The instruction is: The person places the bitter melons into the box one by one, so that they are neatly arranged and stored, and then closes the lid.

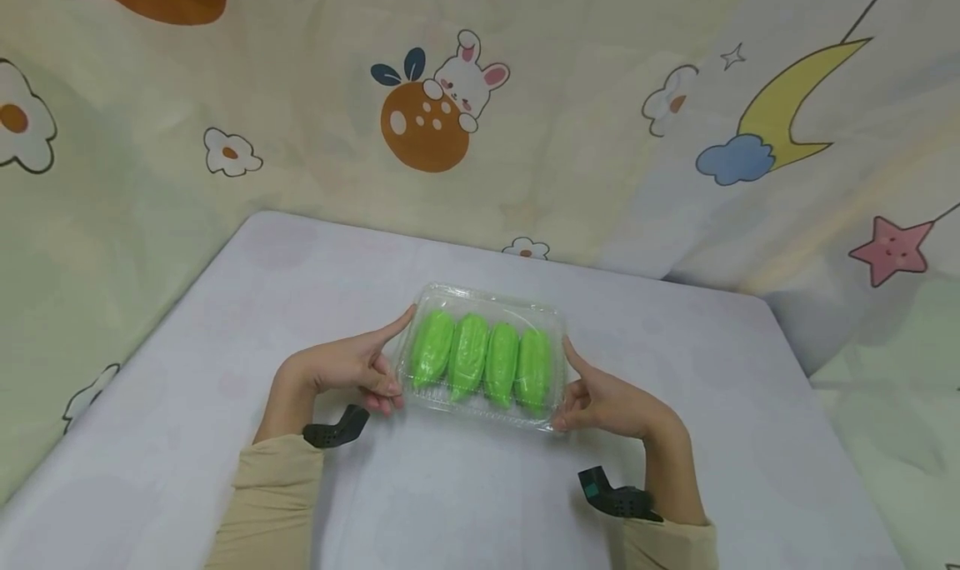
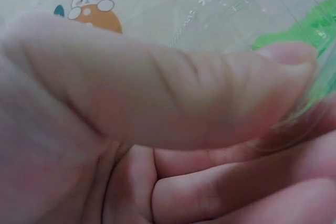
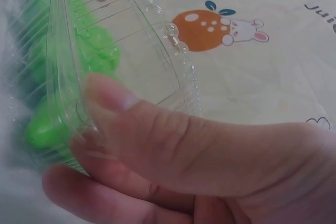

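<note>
A clear plastic clamshell box [image 1: 491, 301] holds several bright green, oblong, ridged pieces [image 1: 468, 349] in a row. My left hand [image 1: 348, 368] grips its left end, with the thumb near the front corner. On the opposite end, my right hand [image 1: 615, 405] pinches the box's edge between thumb and fingers. In the left wrist view the thumb [image 2: 199, 98] lies over the rim and the other fingers are curled beneath. The right wrist view shows the right thumb [image 3: 152, 129] pressing the ribbed clear wall [image 3: 152, 40]. Whether the box touches the table, I cannot tell.
The box is over the middle of a table [image 1: 450, 495] with a white cover. Behind it hangs a pale cloth [image 1: 315, 62] printed with a rabbit, flowers, a moon and a star. Dark wrist devices [image 1: 337, 427] sit at both sleeve ends.
</note>
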`<state>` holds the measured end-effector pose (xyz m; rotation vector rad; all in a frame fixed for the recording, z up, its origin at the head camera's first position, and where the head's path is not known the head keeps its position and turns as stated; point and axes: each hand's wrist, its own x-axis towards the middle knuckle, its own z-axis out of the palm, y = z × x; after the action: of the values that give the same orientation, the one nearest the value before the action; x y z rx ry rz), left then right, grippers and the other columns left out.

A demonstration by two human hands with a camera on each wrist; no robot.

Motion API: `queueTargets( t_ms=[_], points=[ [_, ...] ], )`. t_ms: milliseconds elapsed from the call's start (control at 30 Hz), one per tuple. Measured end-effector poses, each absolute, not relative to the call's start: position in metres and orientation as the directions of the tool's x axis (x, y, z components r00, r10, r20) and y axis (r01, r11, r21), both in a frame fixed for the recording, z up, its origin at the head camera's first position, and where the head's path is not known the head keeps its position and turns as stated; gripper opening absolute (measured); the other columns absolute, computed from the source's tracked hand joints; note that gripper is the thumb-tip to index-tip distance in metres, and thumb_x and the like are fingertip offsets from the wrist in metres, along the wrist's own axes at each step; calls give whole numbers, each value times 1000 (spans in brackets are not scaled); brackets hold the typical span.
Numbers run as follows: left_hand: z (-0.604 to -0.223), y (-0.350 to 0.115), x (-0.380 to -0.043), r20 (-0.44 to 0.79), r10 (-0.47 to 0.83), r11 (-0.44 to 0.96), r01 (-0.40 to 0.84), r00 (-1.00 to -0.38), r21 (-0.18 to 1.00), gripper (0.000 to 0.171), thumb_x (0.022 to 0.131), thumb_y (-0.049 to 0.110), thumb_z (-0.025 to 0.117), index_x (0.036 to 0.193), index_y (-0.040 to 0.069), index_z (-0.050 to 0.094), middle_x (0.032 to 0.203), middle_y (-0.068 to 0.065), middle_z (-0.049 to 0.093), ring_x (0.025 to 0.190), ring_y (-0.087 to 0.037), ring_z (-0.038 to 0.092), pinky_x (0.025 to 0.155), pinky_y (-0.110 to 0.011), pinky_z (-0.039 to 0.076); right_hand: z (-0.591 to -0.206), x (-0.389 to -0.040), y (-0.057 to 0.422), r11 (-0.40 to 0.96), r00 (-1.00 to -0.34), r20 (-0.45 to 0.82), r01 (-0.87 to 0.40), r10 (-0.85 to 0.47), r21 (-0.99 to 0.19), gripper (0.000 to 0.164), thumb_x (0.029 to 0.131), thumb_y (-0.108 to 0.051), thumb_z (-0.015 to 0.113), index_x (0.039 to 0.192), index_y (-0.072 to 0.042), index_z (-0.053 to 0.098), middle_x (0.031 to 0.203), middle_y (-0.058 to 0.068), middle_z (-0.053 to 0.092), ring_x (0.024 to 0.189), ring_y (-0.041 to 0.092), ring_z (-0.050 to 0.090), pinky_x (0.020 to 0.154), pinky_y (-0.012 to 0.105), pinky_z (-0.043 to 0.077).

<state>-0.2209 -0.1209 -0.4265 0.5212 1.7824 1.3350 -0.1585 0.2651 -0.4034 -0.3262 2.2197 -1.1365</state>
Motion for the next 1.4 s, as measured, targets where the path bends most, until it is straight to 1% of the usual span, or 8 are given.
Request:
queueTargets(
  t_ms=[233, 500, 667, 867, 1000, 1133, 1267, 1400],
  points=[
    [-421, -121, -220, -338, 737, 365, -77, -585, 928, 111, 82, 14, 73, 150, 39, -12, 90, -18, 71, 85, -29, 70, 78, -37, 57, -394, -157, 264, 642, -799, -404, 30, -445, -766, 120, 76, -25, 79, 152, -16, -14, 80, 5, 65, 79, 19, 62, 74, 29, 48],
    [-415, -123, -216, -364, 693, 445, -28, -622, 895, 106, 84, 17, 72, 152, 34, -7, 93, -15, 72, 84, -23, 69, 73, -35, 56, -387, -155, 257, 667, -815, -416, 50, -403, -744, 114, 76, -23, 79, 153, -12, -5, 82, 4, 66, 78, 17, 62, 79, 32, 49],
    [-412, -125, -213, -369, 671, 492, 14, -643, 870, 103, 84, 22, 72, 153, 31, -3, 95, -9, 72, 85, -23, 66, 74, -34, 55, -385, -152, 254, 727, -834, -398, -5, -382, -687, 111, 76, -28, 79, 153, -8, 1, 85, -1, 67, 82, 12, 63, 82, 35, 51],
    [-406, -126, -211, -367, 650, 565, 101, -665, 819, 95, 86, 34, 69, 154, 25, 4, 100, 2, 70, 91, -18, 65, 82, -33, 51, -384, -150, 252, 780, -855, -397, -13, -332, -625, 106, 78, -30, 78, 153, -9, 6, 96, -2, 65, 94, 11, 64, 87, 40, 52],
    [-401, -126, -210, -336, 660, 586, 180, -672, 790, 90, 89, 35, 66, 154, 17, 7, 103, 4, 68, 98, -12, 63, 89, -35, 49, -382, -149, 250, 805, -863, -405, -4, -302, -593, 103, 79, -31, 77, 153, -10, 8, 106, 1, 64, 101, 15, 64, 90, 43, 51],
    [-397, -125, -208, -299, 661, 595, 238, -688, 768, 86, 89, 35, 65, 154, 13, 12, 106, 3, 66, 107, -14, 61, 95, -40, 47, -380, -146, 250, 816, -868, -397, -17, -299, -578, 98, 81, -31, 74, 153, -9, 11, 117, 7, 63, 107, 20, 63, 92, 47, 50],
    [-394, -124, -205, -287, 642, 615, 255, -711, 746, 84, 89, 36, 64, 153, 12, 16, 110, 1, 65, 111, -19, 60, 96, -42, 47, -378, -143, 249, 808, -873, -375, -37, -312, -587, 92, 84, -31, 71, 153, -9, 14, 128, 12, 59, 114, 26, 60, 94, 49, 49],
    [-394, -124, -202, -312, 601, 662, 240, -736, 710, 81, 89, 39, 63, 153, 15, 19, 118, -3, 63, 116, -22, 58, 96, -43, 48, -378, -141, 248, 795, -871, -360, -55, -334, -604, 87, 87, -30, 68, 153, -10, 15, 132, 13, 56, 118, 30, 57, 96, 49, 48]
  ],
)
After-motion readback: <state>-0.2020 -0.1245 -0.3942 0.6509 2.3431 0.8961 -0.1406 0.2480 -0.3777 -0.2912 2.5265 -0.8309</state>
